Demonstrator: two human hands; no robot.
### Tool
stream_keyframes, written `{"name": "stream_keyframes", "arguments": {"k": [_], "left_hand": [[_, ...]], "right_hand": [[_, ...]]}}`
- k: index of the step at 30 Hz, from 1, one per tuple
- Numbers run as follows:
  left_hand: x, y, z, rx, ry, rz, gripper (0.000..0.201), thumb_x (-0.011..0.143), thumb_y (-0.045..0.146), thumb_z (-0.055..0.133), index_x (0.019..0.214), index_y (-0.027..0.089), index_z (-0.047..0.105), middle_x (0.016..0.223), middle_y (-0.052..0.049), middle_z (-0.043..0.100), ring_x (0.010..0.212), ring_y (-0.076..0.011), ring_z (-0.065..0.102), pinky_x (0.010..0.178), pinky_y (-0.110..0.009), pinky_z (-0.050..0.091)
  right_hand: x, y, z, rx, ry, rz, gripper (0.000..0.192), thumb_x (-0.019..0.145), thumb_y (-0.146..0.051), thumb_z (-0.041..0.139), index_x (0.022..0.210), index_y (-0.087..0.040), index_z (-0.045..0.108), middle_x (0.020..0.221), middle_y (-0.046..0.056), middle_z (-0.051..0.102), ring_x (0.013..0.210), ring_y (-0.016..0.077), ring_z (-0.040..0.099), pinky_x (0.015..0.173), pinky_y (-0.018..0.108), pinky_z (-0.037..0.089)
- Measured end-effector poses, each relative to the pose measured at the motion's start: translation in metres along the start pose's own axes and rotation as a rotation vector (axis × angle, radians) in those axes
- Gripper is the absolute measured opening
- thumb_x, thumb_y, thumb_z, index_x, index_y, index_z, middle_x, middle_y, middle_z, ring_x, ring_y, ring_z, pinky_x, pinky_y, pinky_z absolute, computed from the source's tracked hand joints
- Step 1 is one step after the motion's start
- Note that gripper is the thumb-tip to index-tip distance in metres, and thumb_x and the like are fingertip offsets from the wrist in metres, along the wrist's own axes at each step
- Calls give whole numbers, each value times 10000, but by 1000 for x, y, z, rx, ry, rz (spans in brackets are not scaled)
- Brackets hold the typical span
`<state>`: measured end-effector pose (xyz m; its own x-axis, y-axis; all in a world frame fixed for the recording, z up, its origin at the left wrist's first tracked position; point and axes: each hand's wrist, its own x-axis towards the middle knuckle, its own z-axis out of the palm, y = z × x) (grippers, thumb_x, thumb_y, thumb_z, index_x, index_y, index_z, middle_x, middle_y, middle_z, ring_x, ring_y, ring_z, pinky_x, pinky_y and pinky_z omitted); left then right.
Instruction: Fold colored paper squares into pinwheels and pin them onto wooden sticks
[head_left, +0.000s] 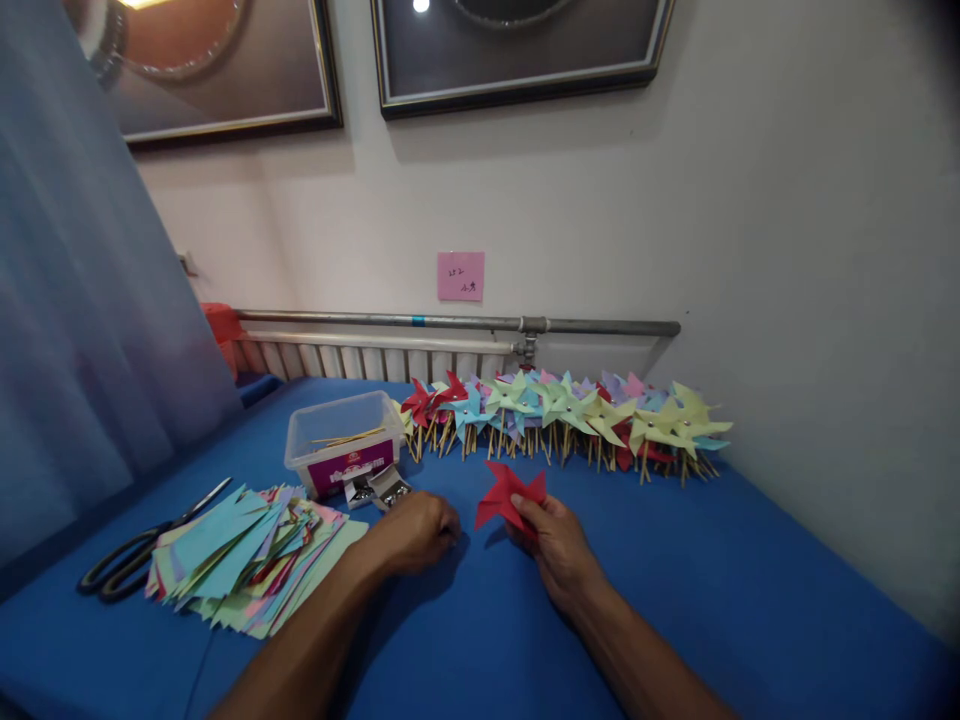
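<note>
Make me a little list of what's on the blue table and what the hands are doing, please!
right hand: the right hand holds a red paper pinwheel just above the table
left hand: the left hand rests curled on the blue table, beside a small open box
paper: stack of colored paper squares at left
tool: scissors beside the stack
container: clear plastic tub with thin sticks inside
finished: row of pinwheels on sticks along the wall
wall: pink note
</note>
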<state>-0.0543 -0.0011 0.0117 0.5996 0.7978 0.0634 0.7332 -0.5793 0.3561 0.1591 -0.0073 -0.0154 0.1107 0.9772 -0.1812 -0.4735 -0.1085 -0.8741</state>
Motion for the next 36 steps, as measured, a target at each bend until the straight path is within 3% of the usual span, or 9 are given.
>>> {"name": "stream_keyframes", "arguments": {"k": [10,20,24,27,30,32,34,36], "left_hand": [[6,7,6,300,-29,-46,186,852,217,551,875,189,734,922,-113,739,863,-247,682,735,-310,470],[5,6,9,281,-6,-75,238,870,148,476,891,186,710,901,-109,715,802,-216,670,712,-293,471],[7,4,7,276,-2,-117,232,889,143,460,850,148,688,869,-144,688,803,-255,659,740,-349,477],[7,0,3,123,119,-170,200,884,146,474,834,141,668,863,-137,673,830,-258,642,777,-372,474],[9,2,1,-288,348,-158,132,846,152,519,823,165,648,939,-91,673,888,-211,628,835,-337,479],[12,9,5,-605,437,-149,95,820,162,555,781,170,642,1076,-87,672,951,-200,634,862,-325,491],[16,19,12,-799,438,-153,73,795,166,596,750,167,653,1241,-99,635,1045,-219,632,898,-340,500],[19,30,20,-839,419,-143,55,762,144,628,726,170,661,1269,-99,621,1166,-241,593,992,-362,471]], "right_hand": [[0,-1,1,5,-1,19,271,573,-240,902,757,-146,726,636,2,716,538,109,619,527,211,541],[-4,-3,2,-9,-21,-17,270,583,-276,907,729,-153,716,633,-5,710,537,106,614,531,219,544],[-3,-2,2,-18,-17,-24,267,568,-280,905,720,-155,725,621,-2,709,529,114,604,518,228,520],[0,-1,0,-39,-15,-56,273,555,-295,900,720,-160,730,627,-2,715,535,125,604,524,238,505],[1,0,1,-56,-35,-90,274,583,-314,880,767,-161,747,687,16,746,575,146,631,555,253,503],[0,1,2,-59,-49,-93,272,604,-321,868,797,-166,756,729,26,765,594,152,642,580,258,503],[-2,4,4,-63,-71,-86,277,618,-334,862,820,-171,764,759,33,777,609,159,652,597,262,500],[-3,8,7,-69,-94,-83,303,623,-354,862,850,-174,771,777,39,783,624,172,662,598,268,494]]}}
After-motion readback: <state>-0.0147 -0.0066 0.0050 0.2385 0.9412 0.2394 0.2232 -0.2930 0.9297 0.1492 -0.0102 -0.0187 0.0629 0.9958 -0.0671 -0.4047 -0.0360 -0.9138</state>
